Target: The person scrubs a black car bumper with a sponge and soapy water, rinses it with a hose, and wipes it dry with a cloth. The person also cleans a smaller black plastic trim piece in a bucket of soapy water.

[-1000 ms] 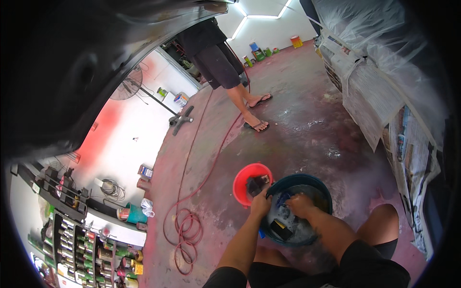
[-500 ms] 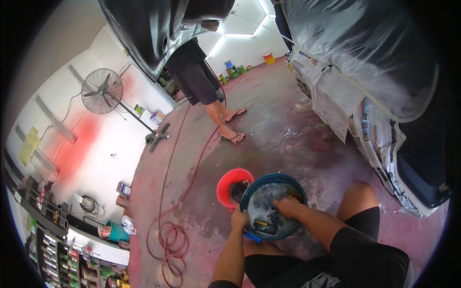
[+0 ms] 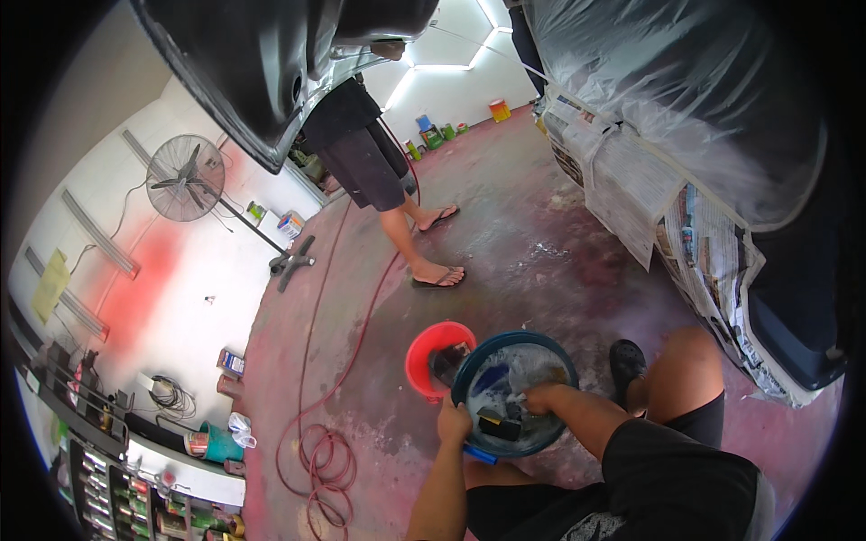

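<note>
A dark teal basin [image 3: 566, 353] of cloudy, sudsy water tilts over my lap. My left hand [image 3: 454, 422] is closed round its near left rim. Inside the basin, my right hand [image 3: 544, 398] reaches down to the suds with its fingers curled together. What they hold, if anything, is hidden by foam and the hand itself. Left of those fingers a blue piece [image 3: 492, 377] lies in the water. A dark block with a yellow edge [image 3: 499, 424] sits nearer me. Beside the basin stands a red bucket [image 3: 419, 359] with a dark object [image 3: 448, 364] in it.
A red hose [image 3: 327, 463] lies coiled on the stained floor at left. Ahead, a person in flip-flops [image 3: 437, 277] stands by a dark car panel [image 3: 244, 72]. A car covered in newspaper and plastic [image 3: 631, 180] is at right. A fan [image 3: 185, 178] stands far left.
My right hand has shifted slightly within the basin, and the blue piece now shows in the suds. My dark shoe has come into view. The person ahead has a foot set slightly nearer.
</note>
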The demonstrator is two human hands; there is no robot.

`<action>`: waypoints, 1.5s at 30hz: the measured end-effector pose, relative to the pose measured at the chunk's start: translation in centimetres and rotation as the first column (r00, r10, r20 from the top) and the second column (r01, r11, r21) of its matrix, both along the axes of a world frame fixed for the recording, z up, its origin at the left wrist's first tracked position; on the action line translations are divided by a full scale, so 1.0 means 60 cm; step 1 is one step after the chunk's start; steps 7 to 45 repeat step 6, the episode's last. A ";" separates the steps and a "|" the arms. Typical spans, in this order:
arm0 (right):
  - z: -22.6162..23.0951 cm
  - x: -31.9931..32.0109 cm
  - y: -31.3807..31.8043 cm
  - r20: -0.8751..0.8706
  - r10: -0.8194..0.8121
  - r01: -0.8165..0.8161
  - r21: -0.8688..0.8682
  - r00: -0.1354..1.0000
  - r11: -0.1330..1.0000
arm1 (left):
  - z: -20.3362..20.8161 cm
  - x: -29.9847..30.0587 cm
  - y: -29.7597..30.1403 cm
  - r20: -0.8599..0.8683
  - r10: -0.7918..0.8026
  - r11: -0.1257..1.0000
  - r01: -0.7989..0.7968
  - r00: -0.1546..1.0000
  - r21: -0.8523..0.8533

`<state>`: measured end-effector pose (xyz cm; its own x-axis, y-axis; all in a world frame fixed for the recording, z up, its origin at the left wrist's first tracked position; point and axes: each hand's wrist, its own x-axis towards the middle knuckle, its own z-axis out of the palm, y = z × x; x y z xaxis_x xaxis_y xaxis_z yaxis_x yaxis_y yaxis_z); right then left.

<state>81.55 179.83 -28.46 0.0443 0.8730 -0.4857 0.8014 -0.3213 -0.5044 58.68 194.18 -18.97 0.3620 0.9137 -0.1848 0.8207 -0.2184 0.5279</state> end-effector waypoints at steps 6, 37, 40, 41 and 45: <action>0.015 0.064 0.028 0.041 -0.130 0.131 -0.042 0.991 0.990 | 0.020 0.055 0.014 0.046 -0.017 1.000 0.017 0.999 -0.002; 0.015 0.064 0.028 0.041 -0.130 0.131 -0.042 0.991 0.990 | 0.020 0.055 0.014 0.046 -0.017 1.000 0.017 0.999 -0.002; 0.015 0.064 0.028 0.041 -0.130 0.131 -0.042 0.991 0.990 | 0.020 0.055 0.014 0.046 -0.017 1.000 0.017 0.999 -0.002; 0.015 0.064 0.028 0.041 -0.130 0.131 -0.042 0.991 0.990 | 0.020 0.055 0.014 0.046 -0.017 1.000 0.017 0.999 -0.002; 0.015 0.064 0.028 0.041 -0.130 0.131 -0.042 0.991 0.990 | 0.020 0.055 0.014 0.046 -0.017 1.000 0.017 0.999 -0.002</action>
